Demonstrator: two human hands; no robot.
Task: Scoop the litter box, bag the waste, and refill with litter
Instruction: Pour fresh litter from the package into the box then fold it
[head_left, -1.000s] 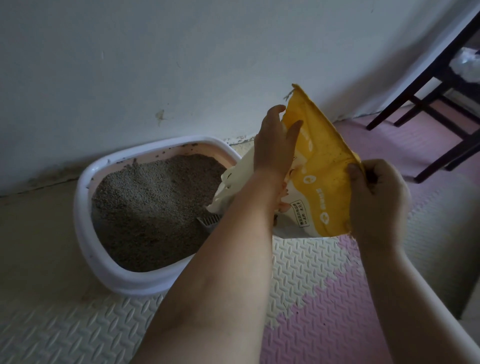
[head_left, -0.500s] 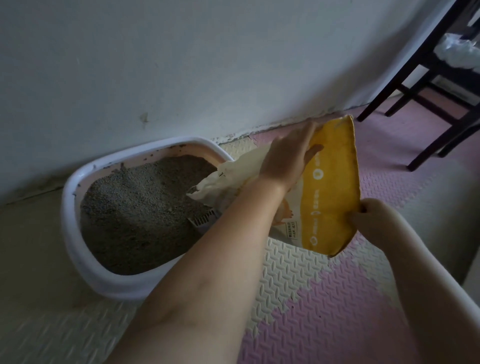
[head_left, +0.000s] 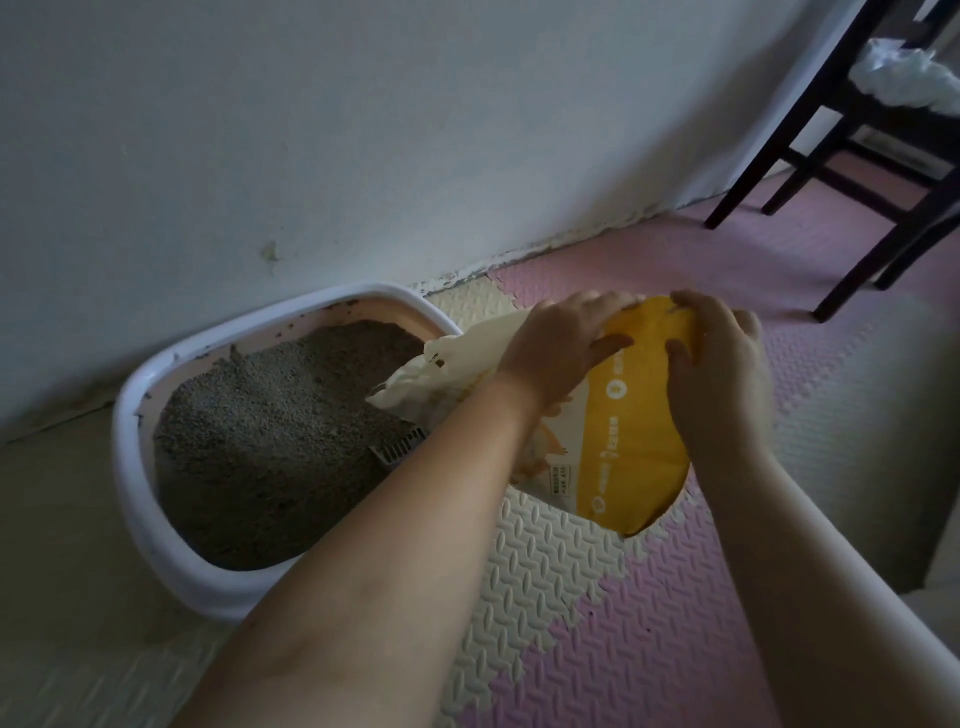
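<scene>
A white litter box (head_left: 156, 525) sits against the wall, filled with grey litter (head_left: 270, 441). A yellow and cream litter bag (head_left: 634, 431) lies tilted beside it on the mat, its crumpled open end over the box's right rim. My left hand (head_left: 561, 348) grips the bag's upper edge, thumb across the yellow side. On the same end, just to the right, my right hand (head_left: 717, 364) holds the bag's yellow end, fingers curled over it. A slotted grey scoop (head_left: 397, 449) pokes out of the litter under the bag.
Pink and cream foam mat tiles (head_left: 597, 623) cover the floor. A dark wooden chair (head_left: 852, 150) stands at the back right with a white plastic bag (head_left: 904, 78) on it. The white wall (head_left: 363, 130) runs right behind the box.
The bag has dropped from raised and tipped to lying low beside the box. My right hand moved from its lower corner up to the top end, next to my left hand.
</scene>
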